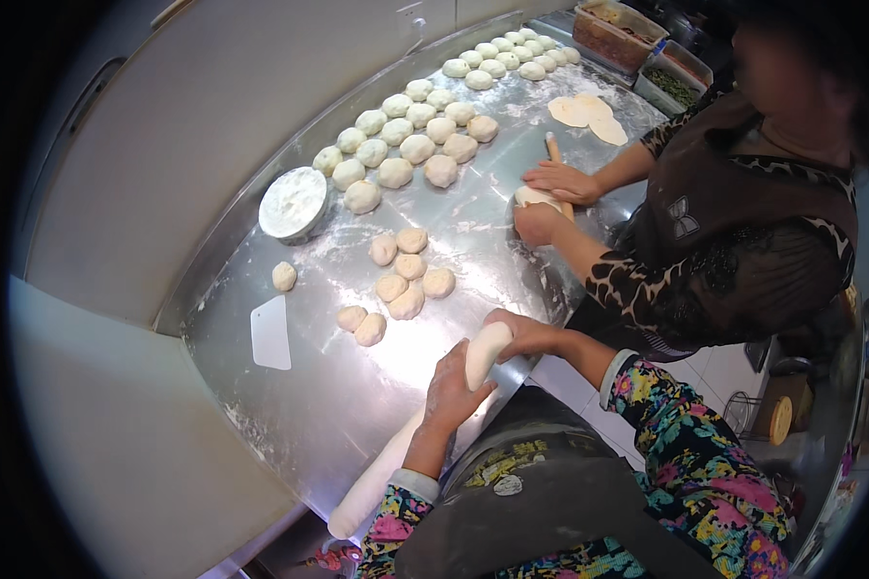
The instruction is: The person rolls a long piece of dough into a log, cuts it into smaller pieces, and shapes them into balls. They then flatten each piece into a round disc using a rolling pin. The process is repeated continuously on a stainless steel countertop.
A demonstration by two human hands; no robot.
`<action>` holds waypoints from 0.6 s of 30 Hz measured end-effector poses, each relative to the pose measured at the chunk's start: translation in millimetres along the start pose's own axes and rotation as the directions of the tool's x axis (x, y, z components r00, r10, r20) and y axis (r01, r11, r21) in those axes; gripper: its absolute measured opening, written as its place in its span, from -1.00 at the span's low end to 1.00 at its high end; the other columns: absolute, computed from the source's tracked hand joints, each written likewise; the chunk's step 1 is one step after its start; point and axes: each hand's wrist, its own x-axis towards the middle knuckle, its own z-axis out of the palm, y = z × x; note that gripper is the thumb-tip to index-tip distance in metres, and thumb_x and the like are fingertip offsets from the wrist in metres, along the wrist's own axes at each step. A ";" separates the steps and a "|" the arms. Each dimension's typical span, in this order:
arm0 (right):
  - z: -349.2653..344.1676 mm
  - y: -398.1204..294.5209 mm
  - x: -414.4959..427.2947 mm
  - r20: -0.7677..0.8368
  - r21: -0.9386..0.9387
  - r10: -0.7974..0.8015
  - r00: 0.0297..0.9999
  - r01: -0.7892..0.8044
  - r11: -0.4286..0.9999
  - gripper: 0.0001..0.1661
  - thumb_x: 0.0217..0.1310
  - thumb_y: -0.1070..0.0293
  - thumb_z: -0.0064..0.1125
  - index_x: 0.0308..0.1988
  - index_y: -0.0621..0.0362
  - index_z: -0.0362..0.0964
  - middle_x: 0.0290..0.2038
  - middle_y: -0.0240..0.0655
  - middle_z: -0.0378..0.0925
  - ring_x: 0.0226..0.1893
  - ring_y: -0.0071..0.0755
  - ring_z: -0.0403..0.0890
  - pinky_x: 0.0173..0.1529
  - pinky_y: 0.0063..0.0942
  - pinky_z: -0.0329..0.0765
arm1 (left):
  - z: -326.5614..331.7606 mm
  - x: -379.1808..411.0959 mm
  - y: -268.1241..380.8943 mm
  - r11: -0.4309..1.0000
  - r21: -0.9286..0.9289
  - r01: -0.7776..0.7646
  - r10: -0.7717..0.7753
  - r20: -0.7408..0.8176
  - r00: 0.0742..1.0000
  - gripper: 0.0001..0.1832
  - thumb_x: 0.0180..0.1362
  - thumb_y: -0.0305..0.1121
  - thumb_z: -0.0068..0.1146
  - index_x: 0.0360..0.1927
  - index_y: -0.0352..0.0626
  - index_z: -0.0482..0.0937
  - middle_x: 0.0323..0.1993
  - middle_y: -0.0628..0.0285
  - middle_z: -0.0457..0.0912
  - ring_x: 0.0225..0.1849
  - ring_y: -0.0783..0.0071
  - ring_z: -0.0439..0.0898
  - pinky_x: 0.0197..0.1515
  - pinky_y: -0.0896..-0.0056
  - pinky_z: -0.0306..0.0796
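A long, thick rope of pale dough lies along the near edge of the steel worktable. My left hand is wrapped around the rope near its far end. At that end, my right hand holds the dough from the other side, its fingers partly hidden behind it. Just beyond my hands sit several small dough pieces in a loose cluster. Farther left, a white plastic dough scraper lies flat, with a single dough piece above it.
A co-worker's hands press dough at a wooden rolling pin. Flattened dough sheets lie beyond. Rows of dough balls and a flour bowl stand along the wall side. Filling tubs are at the far end.
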 end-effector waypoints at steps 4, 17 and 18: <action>19.4 -11.2 0.2 -0.010 0.507 0.250 0.968 -0.211 0.836 -0.41 0.18 0.29 0.37 0.18 0.03 0.37 0.02 -0.32 0.49 -0.01 -0.35 0.58 0.01 -0.35 0.62 | 7.8 14.8 -5.7 1.000 -0.013 -0.020 0.020 0.000 1.000 0.10 -0.14 -0.14 0.55 0.43 -0.33 0.17 0.32 -0.14 0.39 0.32 -0.13 0.36 0.38 0.05 0.25; 29.6 -12.5 7.8 -0.264 0.425 0.204 0.943 -0.077 0.902 -0.49 0.21 0.39 0.25 0.14 0.21 0.37 -0.08 -0.23 0.54 -0.12 -0.45 0.60 -0.13 -0.50 0.58 | 27.6 59.2 15.5 1.000 0.008 -0.024 0.025 -0.165 0.986 -0.01 -0.17 -0.18 0.53 0.35 -0.20 0.26 0.16 -0.06 0.51 0.15 -0.08 0.53 0.14 0.07 0.46; 29.6 -9.0 8.7 -0.297 0.384 0.191 0.936 -0.066 0.921 -0.49 0.21 0.38 0.25 0.15 0.21 0.37 -0.06 -0.23 0.53 -0.11 -0.44 0.59 -0.12 -0.51 0.57 | 29.6 61.1 17.3 1.000 -0.015 -0.024 0.021 -0.182 0.983 -0.08 -0.14 -0.19 0.50 0.32 -0.21 0.31 0.11 -0.05 0.55 0.10 -0.10 0.56 0.10 0.07 0.48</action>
